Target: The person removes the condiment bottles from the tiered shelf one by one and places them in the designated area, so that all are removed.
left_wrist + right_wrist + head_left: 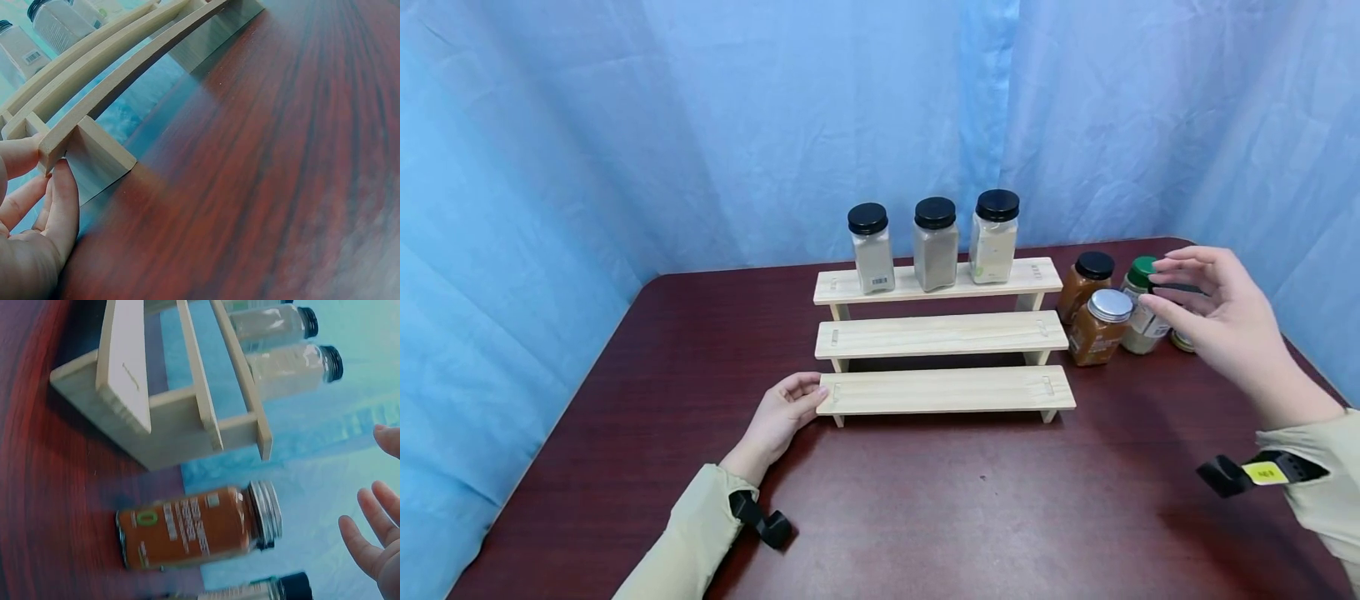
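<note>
My left hand [777,419] pinches the left end of the lowest board of a three-step wooden spice rack [943,392], thumb on top and fingers beneath in the left wrist view. Three black-lidded jars of pale powder, the left [874,262], middle [936,258] and right [994,250], stand upright on the top step. My right hand [1232,325] hovers at the right with fingers apart and slightly bent, holding nothing. Close by stand a silver-lidded jar of orange-brown powder [1095,335], a green-lidded jar [1138,333] and a black-lidded brown jar [1077,293].
Another low lid [1182,341] shows partly behind my right hand. The dark red-brown table [962,517] reaches back to light blue curtains [820,125], which hang behind and on both sides. Each wrist wears a black strap-on camera.
</note>
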A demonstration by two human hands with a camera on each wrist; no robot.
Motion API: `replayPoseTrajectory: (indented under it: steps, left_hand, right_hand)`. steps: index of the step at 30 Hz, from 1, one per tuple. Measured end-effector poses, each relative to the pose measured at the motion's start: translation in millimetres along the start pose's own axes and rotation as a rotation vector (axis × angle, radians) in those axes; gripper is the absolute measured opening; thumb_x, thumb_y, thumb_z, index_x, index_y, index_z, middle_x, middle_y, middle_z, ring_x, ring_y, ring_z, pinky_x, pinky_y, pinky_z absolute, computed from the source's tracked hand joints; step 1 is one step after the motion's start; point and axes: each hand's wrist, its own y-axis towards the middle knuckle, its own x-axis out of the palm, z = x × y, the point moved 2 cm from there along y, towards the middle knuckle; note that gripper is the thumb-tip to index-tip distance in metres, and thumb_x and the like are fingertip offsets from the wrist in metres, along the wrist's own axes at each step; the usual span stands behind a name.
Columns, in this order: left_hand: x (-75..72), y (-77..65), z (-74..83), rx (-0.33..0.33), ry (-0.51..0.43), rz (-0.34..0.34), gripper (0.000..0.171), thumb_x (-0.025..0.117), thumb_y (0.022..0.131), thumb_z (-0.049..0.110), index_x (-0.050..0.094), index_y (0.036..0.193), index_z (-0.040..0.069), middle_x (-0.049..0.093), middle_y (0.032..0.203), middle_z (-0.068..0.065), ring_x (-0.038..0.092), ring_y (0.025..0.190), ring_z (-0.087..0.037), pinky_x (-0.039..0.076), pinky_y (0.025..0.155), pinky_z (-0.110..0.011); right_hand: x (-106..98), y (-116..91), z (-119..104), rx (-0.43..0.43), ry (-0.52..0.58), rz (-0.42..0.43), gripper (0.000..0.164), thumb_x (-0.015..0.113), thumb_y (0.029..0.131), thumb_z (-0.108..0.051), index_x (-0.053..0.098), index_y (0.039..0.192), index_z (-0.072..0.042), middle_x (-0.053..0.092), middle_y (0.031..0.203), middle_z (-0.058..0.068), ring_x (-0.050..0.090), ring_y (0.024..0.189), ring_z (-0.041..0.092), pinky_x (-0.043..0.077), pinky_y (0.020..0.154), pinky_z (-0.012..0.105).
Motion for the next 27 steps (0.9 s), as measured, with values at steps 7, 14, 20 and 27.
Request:
replayPoseTrajectory:
  steps: [7,14,20,27]
  left_hand:
    - [-0.3,-0.8,1.3,-0.004,-0.002,0.002,0.028,0.053,0.092,-0.004,0.049,0.119,-0.009,0.056,0.084,0.004,0.058,0.075,-0.002,0.051,0.069,-0.015]
    - [-0.1,-0.8,1.3,-0.003,-0.01,-0.005,0.027,0.053,0.092,-0.004,0.049,0.119,-0.008,0.056,0.085,0.004,0.058,0.075,-0.002,0.051,0.069,-0.016]
    - [0.3,-0.2,1.0,-0.001,-0.011,-0.004,0.027,0.054,0.091,-0.004,0.05,0.118,-0.007,0.056,0.084,0.005,0.058,0.074,-0.002,0.051,0.069,-0.016]
    - [-0.2,-0.6,1.2,-0.002,-0.006,0.005,0.027,0.054,0.091,-0.004,0.049,0.118,-0.008,0.056,0.084,0.005,0.058,0.074,-0.002,0.05,0.068,-0.015]
  right_hand:
    - [17,8,-11,-0.028,0.032,-0.027,0.052,0.062,0.084,0.01,0.047,0.127,-0.016,0.053,0.112,-0.01,0.056,0.1,-0.004,0.044,0.08,0.004]
    - [32,16,-15,-0.049,0.035,-0.052,0.049,0.063,0.084,0.007,0.048,0.125,-0.015,0.05,0.114,-0.013,0.052,0.104,-0.002,0.043,0.082,0.005]
    - [43,23,-18,-0.03,0.013,-0.057,0.05,0.066,0.084,0.002,0.047,0.128,-0.012,0.048,0.116,-0.016,0.052,0.101,-0.006,0.044,0.08,0.004]
    - [58,32,-23,0.008,-0.061,-0.089,0.053,0.068,0.087,-0.012,0.044,0.134,-0.012,0.049,0.127,-0.002,0.05,0.101,-0.009,0.041,0.082,0.003]
